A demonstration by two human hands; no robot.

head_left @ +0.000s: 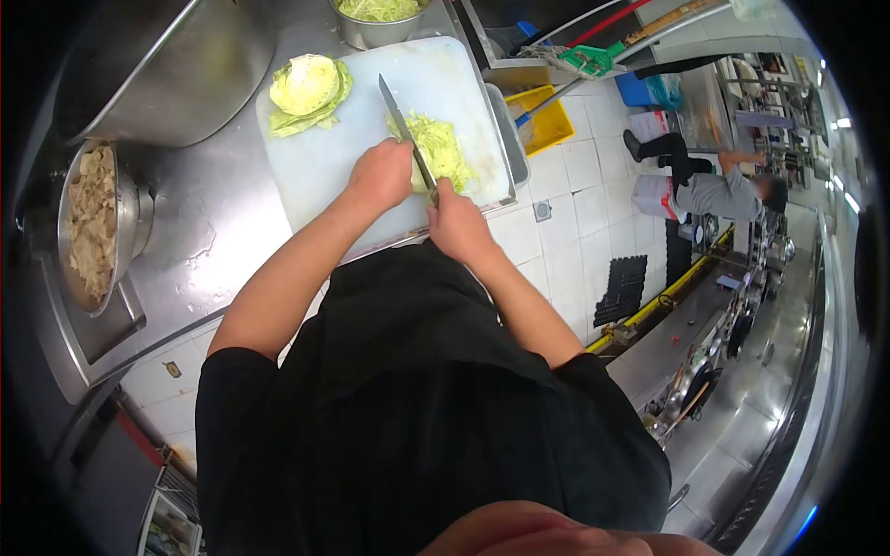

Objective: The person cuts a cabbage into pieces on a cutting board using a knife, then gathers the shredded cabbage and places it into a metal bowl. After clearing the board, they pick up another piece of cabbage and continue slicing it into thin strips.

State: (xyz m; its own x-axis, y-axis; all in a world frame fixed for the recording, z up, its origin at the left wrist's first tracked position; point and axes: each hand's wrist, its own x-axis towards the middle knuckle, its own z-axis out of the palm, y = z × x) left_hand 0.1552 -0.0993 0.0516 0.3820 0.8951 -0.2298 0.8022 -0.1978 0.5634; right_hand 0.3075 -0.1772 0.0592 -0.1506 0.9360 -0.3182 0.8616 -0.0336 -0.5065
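Note:
My right hand [456, 221] grips the handle of a long kitchen knife [400, 119], its blade slanting away over the white cutting board [348, 195]. On the left of the blade, my left hand [382, 174] is closed, with curled fingers on a pale green cabbage piece [419, 180] that it partly hides. Shredded cabbage [445, 148] lies heaped along the blade's right side. A cut cabbage chunk [311, 88] with loose leaves sits at the board's far left corner.
A big steel pot [199, 79] and a bowl of pale brown sliced food [90, 227] stand to the left. Behind the board is a bowl of shredded cabbage [380, 11]. A yellow bin [547, 120] and mop handles [640, 42] are at right; another person [723, 190] is farther off.

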